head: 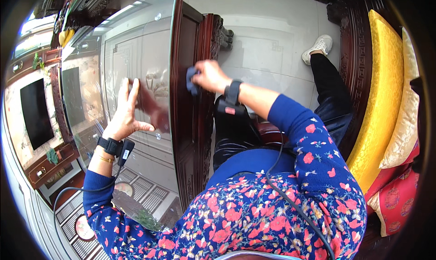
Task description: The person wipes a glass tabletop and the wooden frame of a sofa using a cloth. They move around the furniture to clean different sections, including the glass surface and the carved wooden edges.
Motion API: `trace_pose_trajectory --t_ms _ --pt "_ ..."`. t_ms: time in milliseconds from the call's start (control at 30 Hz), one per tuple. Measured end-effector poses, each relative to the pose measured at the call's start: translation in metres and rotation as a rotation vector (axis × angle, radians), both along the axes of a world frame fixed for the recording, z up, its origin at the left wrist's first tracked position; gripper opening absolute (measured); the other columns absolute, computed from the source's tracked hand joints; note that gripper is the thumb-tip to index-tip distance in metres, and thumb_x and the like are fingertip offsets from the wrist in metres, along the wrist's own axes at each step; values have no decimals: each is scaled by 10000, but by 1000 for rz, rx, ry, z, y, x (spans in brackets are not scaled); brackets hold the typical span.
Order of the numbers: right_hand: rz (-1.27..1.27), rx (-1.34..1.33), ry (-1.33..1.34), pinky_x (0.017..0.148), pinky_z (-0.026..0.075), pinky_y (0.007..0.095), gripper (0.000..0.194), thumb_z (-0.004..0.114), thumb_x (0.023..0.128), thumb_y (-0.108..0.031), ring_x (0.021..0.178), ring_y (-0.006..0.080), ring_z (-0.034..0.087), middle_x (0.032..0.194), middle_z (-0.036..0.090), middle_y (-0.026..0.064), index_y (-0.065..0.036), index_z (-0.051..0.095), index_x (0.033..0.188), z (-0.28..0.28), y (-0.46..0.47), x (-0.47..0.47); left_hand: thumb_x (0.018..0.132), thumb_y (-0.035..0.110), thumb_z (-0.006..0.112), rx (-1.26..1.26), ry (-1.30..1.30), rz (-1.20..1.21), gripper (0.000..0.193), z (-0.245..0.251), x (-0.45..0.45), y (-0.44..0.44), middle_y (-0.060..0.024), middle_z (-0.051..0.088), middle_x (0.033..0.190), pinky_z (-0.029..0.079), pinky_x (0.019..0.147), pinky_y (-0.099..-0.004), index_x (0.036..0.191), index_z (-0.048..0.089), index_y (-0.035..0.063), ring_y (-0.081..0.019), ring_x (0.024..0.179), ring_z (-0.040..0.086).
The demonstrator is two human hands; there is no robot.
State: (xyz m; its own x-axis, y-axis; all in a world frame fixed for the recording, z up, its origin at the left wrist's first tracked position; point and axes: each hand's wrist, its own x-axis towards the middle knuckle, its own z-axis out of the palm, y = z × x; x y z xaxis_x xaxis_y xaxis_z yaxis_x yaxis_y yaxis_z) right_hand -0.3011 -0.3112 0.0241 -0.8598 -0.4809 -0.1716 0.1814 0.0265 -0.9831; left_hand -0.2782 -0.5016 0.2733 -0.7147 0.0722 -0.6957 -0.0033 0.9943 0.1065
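Note:
My right hand (212,77) grips a bunched blue cloth (192,84) and holds it against the dark red wooden border (185,113) of a carved table. That border lies beside a large glass top (136,164). On the glass my left hand (125,118) rests with thumb and fingers apart, holding nothing. The glass mirrors the ceiling and the room, so what lies beneath it is hard to make out. Small clear round discs (158,136) show near its edge.
At the right stands a carved wooden seat (354,62) with a yellow cushion (381,90) and red cushions (398,198). Pale floor tiles (265,32) show between seat and table. Cables (289,198) run from bands on both wrists. A dark screen (36,113) is at far left.

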Motion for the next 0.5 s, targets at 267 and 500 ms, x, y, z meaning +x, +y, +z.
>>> trace_pose_trajectory --t_ms 267,500 --pt "-351 -135 -183 763 531 328 226 734 717 -170 757 257 673 798 677 150 -20 682 877 -10 -2 -126 357 433 894 -11 14 -41 1413 4 2 2 -271 33 1496 238 1115 -477 1484 99 125 -441 1383 112" --pt "-174 -189 43 720 528 370 179 676 726 -136 764 305 665 777 655 180 -24 642 861 30 12 -43 347 407 901 -13 24 -35 1425 5 5 1 -269 31 1498 228 1119 -473 1487 89 139 -442 1383 103"
